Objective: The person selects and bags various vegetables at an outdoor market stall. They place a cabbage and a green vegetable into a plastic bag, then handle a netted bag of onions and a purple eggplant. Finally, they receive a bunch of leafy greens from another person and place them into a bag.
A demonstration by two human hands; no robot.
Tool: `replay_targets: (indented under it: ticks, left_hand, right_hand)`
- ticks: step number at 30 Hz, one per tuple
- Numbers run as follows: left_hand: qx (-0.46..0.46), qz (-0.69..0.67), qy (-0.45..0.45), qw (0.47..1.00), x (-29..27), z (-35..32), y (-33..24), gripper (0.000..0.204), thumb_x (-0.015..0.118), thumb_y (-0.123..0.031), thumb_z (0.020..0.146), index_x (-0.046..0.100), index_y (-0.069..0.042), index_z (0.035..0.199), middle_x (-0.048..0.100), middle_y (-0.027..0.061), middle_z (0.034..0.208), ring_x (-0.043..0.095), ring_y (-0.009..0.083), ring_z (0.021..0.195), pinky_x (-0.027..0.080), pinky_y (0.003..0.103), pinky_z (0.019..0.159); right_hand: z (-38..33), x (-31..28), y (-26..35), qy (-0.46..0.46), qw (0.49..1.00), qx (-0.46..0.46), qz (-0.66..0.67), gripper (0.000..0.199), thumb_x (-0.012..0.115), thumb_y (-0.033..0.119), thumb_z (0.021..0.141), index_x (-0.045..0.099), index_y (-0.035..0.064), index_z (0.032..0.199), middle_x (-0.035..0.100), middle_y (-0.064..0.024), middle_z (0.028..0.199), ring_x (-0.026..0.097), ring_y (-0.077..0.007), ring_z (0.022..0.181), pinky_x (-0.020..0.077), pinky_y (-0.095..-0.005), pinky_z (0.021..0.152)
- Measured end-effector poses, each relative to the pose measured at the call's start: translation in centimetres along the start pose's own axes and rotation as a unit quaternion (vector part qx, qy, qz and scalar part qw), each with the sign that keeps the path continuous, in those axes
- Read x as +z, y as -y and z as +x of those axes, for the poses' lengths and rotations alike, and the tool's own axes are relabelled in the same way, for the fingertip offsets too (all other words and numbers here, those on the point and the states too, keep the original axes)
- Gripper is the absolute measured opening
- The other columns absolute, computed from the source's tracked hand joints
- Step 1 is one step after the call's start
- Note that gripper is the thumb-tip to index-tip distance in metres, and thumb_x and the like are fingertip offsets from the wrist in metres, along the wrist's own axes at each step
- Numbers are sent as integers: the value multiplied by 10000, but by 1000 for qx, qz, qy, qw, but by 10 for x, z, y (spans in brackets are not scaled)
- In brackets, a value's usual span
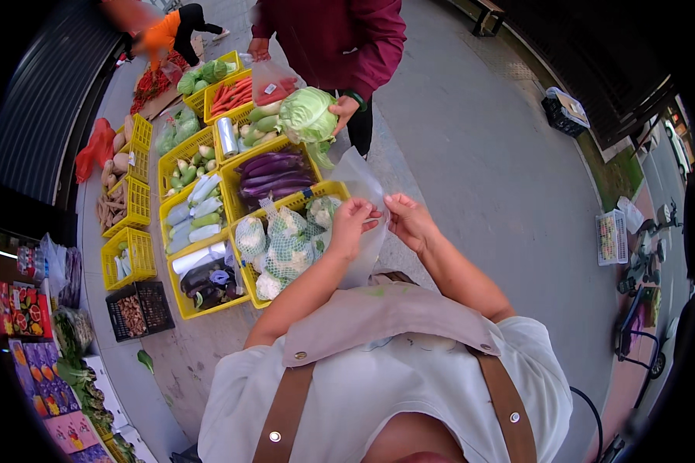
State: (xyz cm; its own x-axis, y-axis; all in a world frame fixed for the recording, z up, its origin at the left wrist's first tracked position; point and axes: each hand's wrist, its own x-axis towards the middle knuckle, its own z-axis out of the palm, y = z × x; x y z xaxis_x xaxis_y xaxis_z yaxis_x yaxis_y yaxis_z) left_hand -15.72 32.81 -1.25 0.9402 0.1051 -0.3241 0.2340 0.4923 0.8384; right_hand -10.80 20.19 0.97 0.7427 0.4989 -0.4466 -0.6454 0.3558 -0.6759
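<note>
In front of my chest hangs a thin clear plastic bag (354,174), its upper end fanned out and the rest trailing down between my forearms. My left hand (354,224) pinches one side of it with curled fingers. Close by on the right, my right hand (410,221) grips the bag's edge between thumb and fingers. Across from me a person in a maroon jacket (328,38) holds a pale green cabbage (307,115) in one hand. A clear bag (274,82) with reddish contents hangs from that person's other hand.
Yellow crates hold netted cauliflowers (288,243), purple eggplants (274,176), carrots (232,96) and pale gourds (202,204). A roll of plastic bags (227,136) stands among them. A black crate (140,310) sits at left. Farther back, a person in orange (161,35) bends over red produce.
</note>
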Motion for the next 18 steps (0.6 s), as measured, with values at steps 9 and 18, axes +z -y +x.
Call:
replay_targets:
  ticks: [9,18]
  left_hand:
    - [-27,-256,-76,963,-9,20,4,120,429,-124,831,482,-51,911,525,46,856,522,159,801,448,347,729]
    - [159,407,154,886,-25,-41,-23,337,624,-259,694,478,-28,891,497,44,717,489,142,679,400,276,603]
  right_hand:
    - [5,-32,5,-3,919,-162,-359,184,623,162,703,485,75,618,484,-10,585,452,-113,533,356,-247,485]
    - [53,-96,19,-187,977,-94,-36,131,461,190,829,448,89,746,427,30,578,431,-90,489,371,-236,396]
